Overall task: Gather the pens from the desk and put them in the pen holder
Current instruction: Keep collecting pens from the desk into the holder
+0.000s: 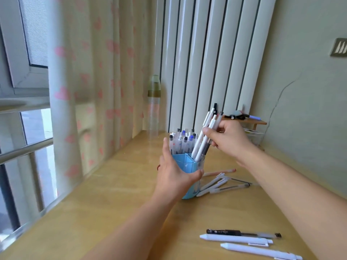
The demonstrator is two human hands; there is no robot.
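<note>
A blue pen holder stands mid-desk, its back compartment packed with several capped pens. My left hand wraps around the holder's front and left side. My right hand grips a bunch of white pens, tilted, with their tips inside the holder's right compartment. Several white pens and a pink one lie just right of the holder. Near the front edge lie a black pen and two white pens.
The wooden desk runs along a curtain on the left. A clear bottle with a green cap stands at the back. A small wooden shelf with markers sits by the wall at the back right.
</note>
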